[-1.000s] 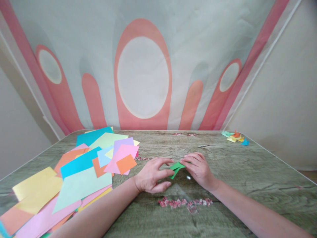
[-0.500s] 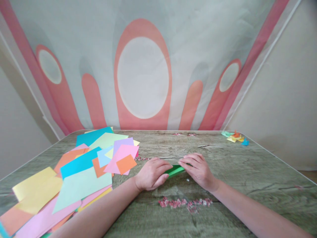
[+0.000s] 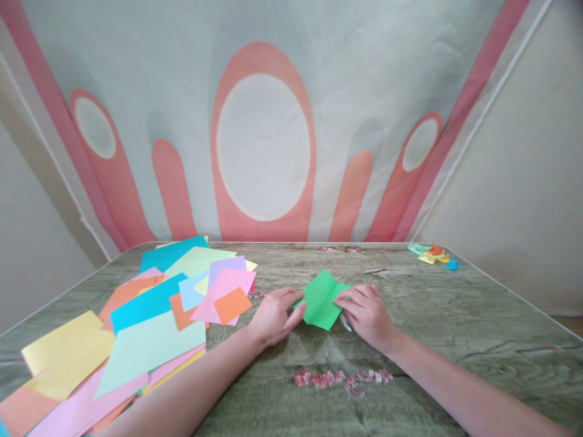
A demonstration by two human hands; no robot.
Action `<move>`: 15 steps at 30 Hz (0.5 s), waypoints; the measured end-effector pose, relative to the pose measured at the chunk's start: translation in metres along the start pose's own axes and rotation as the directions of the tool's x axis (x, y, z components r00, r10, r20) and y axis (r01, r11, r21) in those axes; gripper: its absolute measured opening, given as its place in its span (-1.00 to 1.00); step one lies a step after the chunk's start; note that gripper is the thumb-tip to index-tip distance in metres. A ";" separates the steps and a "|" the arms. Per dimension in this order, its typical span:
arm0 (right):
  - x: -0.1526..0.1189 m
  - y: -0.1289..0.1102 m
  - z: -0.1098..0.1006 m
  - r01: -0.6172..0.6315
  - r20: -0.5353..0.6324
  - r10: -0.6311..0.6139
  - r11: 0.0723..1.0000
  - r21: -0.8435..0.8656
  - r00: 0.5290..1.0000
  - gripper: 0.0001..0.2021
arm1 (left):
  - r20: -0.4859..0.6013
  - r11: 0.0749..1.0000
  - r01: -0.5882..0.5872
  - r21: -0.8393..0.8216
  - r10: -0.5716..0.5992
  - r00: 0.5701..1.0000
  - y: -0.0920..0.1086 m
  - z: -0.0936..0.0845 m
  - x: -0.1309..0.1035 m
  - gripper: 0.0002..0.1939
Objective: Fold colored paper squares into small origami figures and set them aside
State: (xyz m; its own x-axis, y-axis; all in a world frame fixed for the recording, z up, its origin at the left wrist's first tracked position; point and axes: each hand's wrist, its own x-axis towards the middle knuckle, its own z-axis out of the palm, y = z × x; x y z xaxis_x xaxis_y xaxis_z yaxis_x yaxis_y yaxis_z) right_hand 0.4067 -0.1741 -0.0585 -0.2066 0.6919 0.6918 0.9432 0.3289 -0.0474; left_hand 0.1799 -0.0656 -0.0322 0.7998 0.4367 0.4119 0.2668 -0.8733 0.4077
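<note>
A bright green sheet of paper (image 3: 322, 299) is spread open above the middle of the wooden-patterned table, with creases showing across it. My left hand (image 3: 279, 315) pinches its left corner between thumb and fingers. On the other side, my right hand (image 3: 368, 315) grips the right edge, thumb below and fingers on top. A small whitish thing (image 3: 347, 323) shows just under the right fingers; I cannot make out what it is.
Many loose coloured sheets (image 3: 152, 340) overlap on the table's left side. Several small folded paper pieces (image 3: 435, 254) lie at the back right corner. A printed cloth (image 3: 264, 230) hangs behind the table (image 3: 410, 388).
The green paper, earlier folded into a narrow strip between my hands, is now opened out into a wide sheet. Both hands stay in nearly the same places.
</note>
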 end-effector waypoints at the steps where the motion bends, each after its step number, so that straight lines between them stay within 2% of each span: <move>1: -0.001 0.002 0.002 -0.030 0.028 0.029 0.999 0.011 0.999 -0.82 | 0.003 1.000 0.006 0.008 -0.006 1.000 0.000 0.001 0.000 -0.65; 7: -0.005 0.013 0.013 -0.150 0.081 0.138 0.974 0.169 0.987 -0.73 | 0.030 0.997 -0.031 0.067 0.029 0.999 0.001 0.006 -0.001 -0.40; 11: -0.006 0.017 0.013 -0.161 0.097 0.144 0.966 0.200 0.985 -0.72 | 0.060 0.984 -0.038 0.172 0.028 0.998 -0.001 0.006 0.001 -0.63; 15: -0.003 0.014 0.012 -0.083 0.146 0.046 0.962 0.259 0.988 -0.70 | 0.075 0.968 -0.097 0.233 0.081 0.994 -0.003 0.001 0.002 -0.74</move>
State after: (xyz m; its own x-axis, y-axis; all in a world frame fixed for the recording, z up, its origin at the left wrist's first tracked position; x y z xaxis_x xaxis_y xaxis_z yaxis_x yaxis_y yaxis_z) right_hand 0.4172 -0.1641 -0.0694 -0.1992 0.7928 0.5760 0.8573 0.4258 -0.2896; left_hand 0.1818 -0.0624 -0.0333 0.8568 0.3468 0.3815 0.3060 -0.9376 0.1651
